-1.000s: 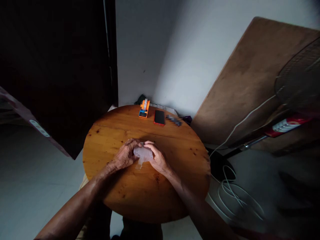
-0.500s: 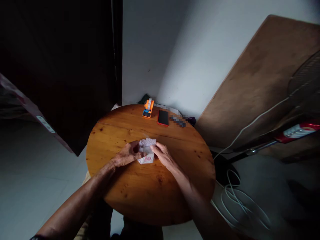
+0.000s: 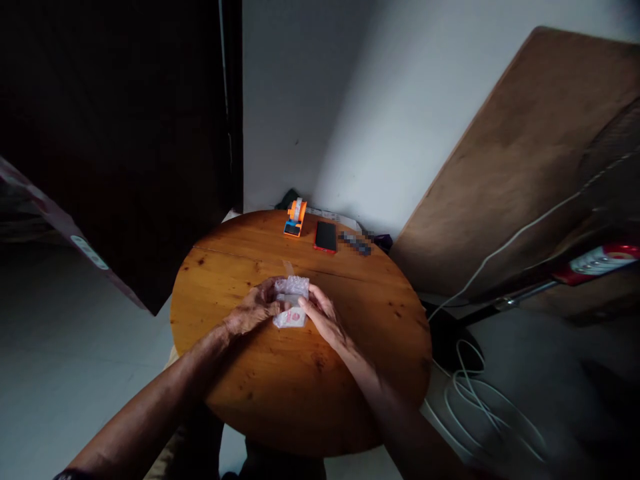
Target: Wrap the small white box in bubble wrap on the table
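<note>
A small whitish packet in bubble wrap [image 3: 292, 287], with pink print on its lower part, rests at the middle of the round wooden table [image 3: 300, 387]. My left hand [image 3: 257, 308] grips its left side, thumb lying across the front. On the right side my right hand [image 3: 324, 313] holds it, thumb pressed on the front face and fingers round the edge. A short strip of clear tape [image 3: 288, 268] sticks up from the packet's far edge. What the wrap covers cannot be made out.
An orange and blue tape dispenser [image 3: 295, 219] stands at the table's far side. Beside it lie a smartphone [image 3: 325, 237] with a red edge and a blurred dark object [image 3: 355, 243]. On the right are a fan pole [image 3: 530, 293] and a coiled white cable [image 3: 473, 387] on the floor.
My right thumb has come down further onto the packet's front. The clear tape strip at its far edge shows more plainly. Both hands keep hold of it.
</note>
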Demonstrator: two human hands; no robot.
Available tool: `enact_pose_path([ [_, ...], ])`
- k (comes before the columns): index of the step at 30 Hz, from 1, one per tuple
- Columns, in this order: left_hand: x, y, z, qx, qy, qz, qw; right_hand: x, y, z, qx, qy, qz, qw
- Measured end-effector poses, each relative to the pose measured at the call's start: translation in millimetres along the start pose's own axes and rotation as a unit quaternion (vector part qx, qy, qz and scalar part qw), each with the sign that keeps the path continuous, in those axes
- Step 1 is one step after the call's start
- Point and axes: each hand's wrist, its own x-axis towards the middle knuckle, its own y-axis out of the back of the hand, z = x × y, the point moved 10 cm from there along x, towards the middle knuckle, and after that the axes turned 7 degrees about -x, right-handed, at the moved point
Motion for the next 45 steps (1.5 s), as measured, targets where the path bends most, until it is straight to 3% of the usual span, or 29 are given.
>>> enact_pose_path([
  [5,0.9,-1.5,2.4,-0.01,0.003,0.0,1.0,-0.3,-4.3,-3.3,0.082,-0.01,-0.001,0.997],
  [11,1.5,9.4,-5.2,-0.008,0.007,0.036,0.999,-2.6,-1.4,-5.2,0.061,-0.028,0.026,0.997],
  [19,2.8,13.1,-9.7,0.001,0.002,0.039,0.999,-2.6,-3.4,-3.4,0.072,-0.04,0.023,0.996],
  [21,3.7,13.2,-10.7,-0.01,0.006,0.037,0.999,-2.7,4.3,-5.9,0.051,-0.029,0.039,0.998],
  [26,3.4,13.0,-11.5,-0.027,0.023,0.044,0.998,-10.6,45.0,-35.5,-0.135,0.062,0.173,0.974],
  [30,2.5,12.0,-8.8,-0.028,0.014,0.041,0.999,-9.1,35.5,-43.4,-0.176,0.109,0.129,0.97],
  [38,2.4,11.6,-10.4,-0.002,0.0,0.018,1.0,-1.9,15.5,-20.2,-0.122,0.092,0.065,0.986],
  [45,4.2,7.5,-7.9,-0.03,-0.011,0.001,0.999,4.9,7.7,-9.1,-0.098,0.078,0.059,0.99],
])
